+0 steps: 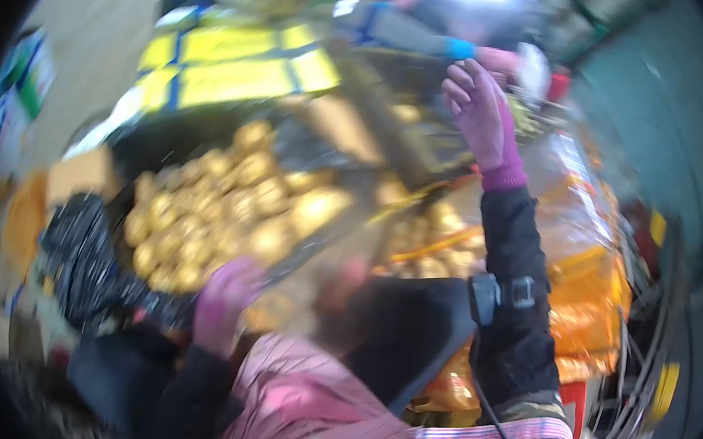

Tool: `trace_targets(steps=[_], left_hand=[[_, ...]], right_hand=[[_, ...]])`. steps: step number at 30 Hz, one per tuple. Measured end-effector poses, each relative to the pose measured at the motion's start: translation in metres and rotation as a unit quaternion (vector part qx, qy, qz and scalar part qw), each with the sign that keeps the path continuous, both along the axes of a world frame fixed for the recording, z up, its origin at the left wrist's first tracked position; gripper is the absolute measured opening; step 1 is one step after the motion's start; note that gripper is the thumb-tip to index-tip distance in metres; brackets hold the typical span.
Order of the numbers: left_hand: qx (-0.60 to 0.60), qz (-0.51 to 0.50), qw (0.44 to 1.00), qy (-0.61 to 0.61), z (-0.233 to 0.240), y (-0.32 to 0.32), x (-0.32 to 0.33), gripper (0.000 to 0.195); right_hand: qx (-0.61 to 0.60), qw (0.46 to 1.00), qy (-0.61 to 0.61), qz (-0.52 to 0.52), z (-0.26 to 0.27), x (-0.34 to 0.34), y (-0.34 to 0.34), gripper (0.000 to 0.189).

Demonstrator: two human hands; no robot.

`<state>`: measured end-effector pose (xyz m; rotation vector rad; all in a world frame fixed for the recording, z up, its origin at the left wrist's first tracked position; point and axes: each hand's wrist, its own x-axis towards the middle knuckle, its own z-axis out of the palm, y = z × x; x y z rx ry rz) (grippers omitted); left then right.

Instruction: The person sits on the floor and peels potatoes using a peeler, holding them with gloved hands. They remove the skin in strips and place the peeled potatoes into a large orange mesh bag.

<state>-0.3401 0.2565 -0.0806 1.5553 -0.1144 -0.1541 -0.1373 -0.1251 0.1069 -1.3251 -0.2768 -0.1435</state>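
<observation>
My right hand [484,108], in a purple knitted glove, is raised at arm's length toward the far side. Its fingers are loosely curled; nothing shows between them, but part of the palm is hidden. Just beyond it is another person's pink-gloved hand [497,61] with a blue cuff. My left hand [229,293], also in a purple glove, is blurred at the near edge of a heap of yellowish round produce, probably potatoes [199,224]. Whether it holds anything is hidden. The heap lies in a container lined with black plastic [85,251].
A second group of potatoes [433,259] lies to the right, by an orange strap [431,245]. Orange plastic bags [591,306] stand right of my arm. A yellow package with blue bands [239,66] is behind the heap. A teal ribbed surface [672,123] rises at far right.
</observation>
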Motion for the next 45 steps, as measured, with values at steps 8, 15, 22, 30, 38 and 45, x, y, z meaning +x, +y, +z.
trace_targets(steps=[8, 15, 22, 30, 38, 45], left_hand=[[-0.242, 0.078, 0.966, -0.049, 0.026, 0.001, -0.009, 0.036], [-0.321, 0.113, 0.940, 0.023, 0.036, 0.024, -0.004, 0.036], [-0.471, 0.250, 0.813, 0.234, 0.022, 0.024, 0.003, 0.052], [-0.523, 0.158, 0.793, 0.272, 0.029, 0.039, -0.006, 0.052], [-0.614, 0.061, 0.787, -0.027, 0.015, 0.043, 0.012, 0.038], [-0.370, 0.193, 0.909, 0.022, 0.010, 0.040, -0.020, 0.039]], right_hand=[[-0.528, 0.817, -0.105, 0.206, -0.210, 0.016, 0.282, 0.047], [-0.835, 0.477, -0.216, 0.169, -0.285, 0.064, 0.338, 0.025], [-0.408, 0.790, -0.061, 0.453, -0.170, 0.037, 0.307, 0.043], [-0.422, 0.777, -0.118, 0.453, -0.223, -0.007, 0.374, 0.053], [-0.574, 0.705, -0.197, 0.367, -0.267, -0.036, 0.425, 0.047], [-0.547, 0.750, -0.127, 0.349, -0.267, -0.048, 0.416, 0.050]])
